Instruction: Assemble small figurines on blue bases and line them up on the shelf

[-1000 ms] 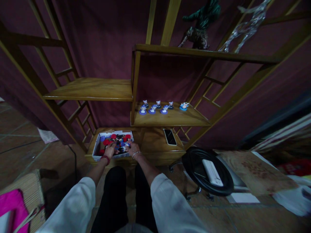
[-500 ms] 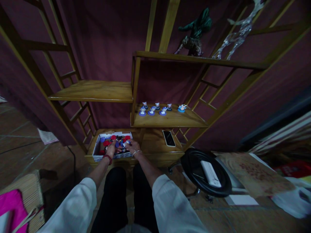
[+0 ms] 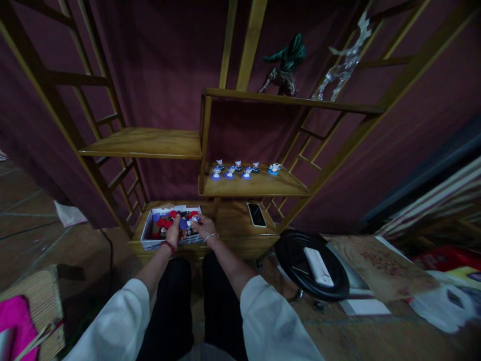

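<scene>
A white patterned box (image 3: 148, 242) on the low board holds several small red, black and purple figurines. Over its right half, my right hand (image 3: 205, 227) pinches a white-and-purple figurine (image 3: 190, 221). My left hand (image 3: 173, 232) is closed at the figurine's round purple base, its thumb upward, so both hands appear to grip the same piece. Fingertips on the far side are hidden. On the shelf above stand a front row of purple-based figurines (image 3: 230, 173), a back row of dark-based ones (image 3: 238, 166), and a blue-based figurine (image 3: 274, 169) to the right.
A phone (image 3: 257, 214) lies on the low board, right of the box. The shelf board (image 3: 255, 188) overhangs behind my hands. A black round stool (image 3: 281, 250) bearing a long white box (image 3: 318, 266) stands at right. Green (image 3: 286, 65) and clear statues (image 3: 343, 67) stand higher up.
My hands have lifted slightly and drawn together, bringing the figurine and its purple base more into sight between them. The whole view has shifted a little.
</scene>
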Motion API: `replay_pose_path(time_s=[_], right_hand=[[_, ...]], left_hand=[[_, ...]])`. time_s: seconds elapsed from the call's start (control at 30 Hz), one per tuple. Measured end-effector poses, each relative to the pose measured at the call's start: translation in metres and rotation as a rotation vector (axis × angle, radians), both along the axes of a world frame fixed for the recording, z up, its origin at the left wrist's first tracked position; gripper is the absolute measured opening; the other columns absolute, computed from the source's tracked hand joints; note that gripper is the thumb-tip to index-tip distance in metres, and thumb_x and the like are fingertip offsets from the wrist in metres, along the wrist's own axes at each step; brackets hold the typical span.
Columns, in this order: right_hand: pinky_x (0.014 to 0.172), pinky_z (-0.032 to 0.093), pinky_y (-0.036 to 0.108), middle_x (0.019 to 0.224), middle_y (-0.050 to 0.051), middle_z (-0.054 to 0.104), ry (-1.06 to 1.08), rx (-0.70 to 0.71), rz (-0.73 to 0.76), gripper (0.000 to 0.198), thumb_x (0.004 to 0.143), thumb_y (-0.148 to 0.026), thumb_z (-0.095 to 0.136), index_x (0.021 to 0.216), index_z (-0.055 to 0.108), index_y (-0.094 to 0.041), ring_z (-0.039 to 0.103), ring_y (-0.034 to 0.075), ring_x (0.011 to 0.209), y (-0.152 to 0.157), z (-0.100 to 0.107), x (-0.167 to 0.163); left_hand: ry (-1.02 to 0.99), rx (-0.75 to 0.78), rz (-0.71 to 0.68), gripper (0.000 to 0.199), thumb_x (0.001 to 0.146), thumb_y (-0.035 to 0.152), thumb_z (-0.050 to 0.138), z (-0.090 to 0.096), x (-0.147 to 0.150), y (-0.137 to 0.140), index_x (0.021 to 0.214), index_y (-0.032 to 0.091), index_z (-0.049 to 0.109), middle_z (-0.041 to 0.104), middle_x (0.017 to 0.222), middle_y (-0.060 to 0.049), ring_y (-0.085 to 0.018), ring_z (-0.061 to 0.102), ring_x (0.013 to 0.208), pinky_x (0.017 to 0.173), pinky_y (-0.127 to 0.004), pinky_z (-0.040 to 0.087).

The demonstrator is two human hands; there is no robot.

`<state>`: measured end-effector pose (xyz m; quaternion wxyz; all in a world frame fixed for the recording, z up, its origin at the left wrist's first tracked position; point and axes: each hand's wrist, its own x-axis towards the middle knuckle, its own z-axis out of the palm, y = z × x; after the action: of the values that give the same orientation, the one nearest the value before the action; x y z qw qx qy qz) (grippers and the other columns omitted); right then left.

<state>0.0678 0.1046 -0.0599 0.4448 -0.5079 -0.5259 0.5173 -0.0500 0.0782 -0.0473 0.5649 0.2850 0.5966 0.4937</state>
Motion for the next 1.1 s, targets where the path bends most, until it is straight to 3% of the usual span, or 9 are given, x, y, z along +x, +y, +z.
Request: replay_pose_path(time_s=[0.53, 0.77, 1.1], right_hand=[[0.049, 0.047, 0.02, 0.068, -0.003, 0.063, 0.071, 0.029, 0.01, 0.028, 0.061, -0.028, 0.062, 0.087, 0.061, -0.019, 0.056, 0.01, 0.054, -0.018, 0.02, 0.023], [0.052, 0.047, 0.021, 0.072, -0.003, 0.062, 0.071, 0.015, 0.024, 0.03, 0.061, -0.027, 0.061, 0.089, 0.06, -0.018, 0.055, 0.009, 0.056, -0.022, 0.026, 0.041], [0.054, 0.047, 0.022, 0.068, -0.003, 0.06, 0.047, 0.015, 0.052, 0.029, 0.06, -0.029, 0.062, 0.087, 0.06, -0.019, 0.053, 0.009, 0.055, -0.028, 0.031, 0.063]], left_hand=[[-0.142, -0.006, -0.084, 0.049, 0.066, 0.064, 0.045, 0.02, 0.028, -0.02, 0.058, 0.016, 0.048, 0.049, 0.042, 0.0, -0.008, 0.04, 0.033, 0.035, -0.02, 0.024], [-0.175, -0.112, -0.116, 0.05, 0.077, 0.059, 0.032, 0.022, 0.04, -0.02, 0.057, 0.016, 0.048, 0.05, 0.041, -0.001, -0.008, 0.041, 0.033, 0.037, -0.02, 0.029], [-0.367, -0.086, -0.326, 0.042, 0.086, 0.036, 0.024, 0.035, 0.049, -0.032, 0.068, 0.013, 0.055, 0.058, 0.052, -0.006, -0.012, 0.053, 0.044, 0.045, -0.021, 0.039]])
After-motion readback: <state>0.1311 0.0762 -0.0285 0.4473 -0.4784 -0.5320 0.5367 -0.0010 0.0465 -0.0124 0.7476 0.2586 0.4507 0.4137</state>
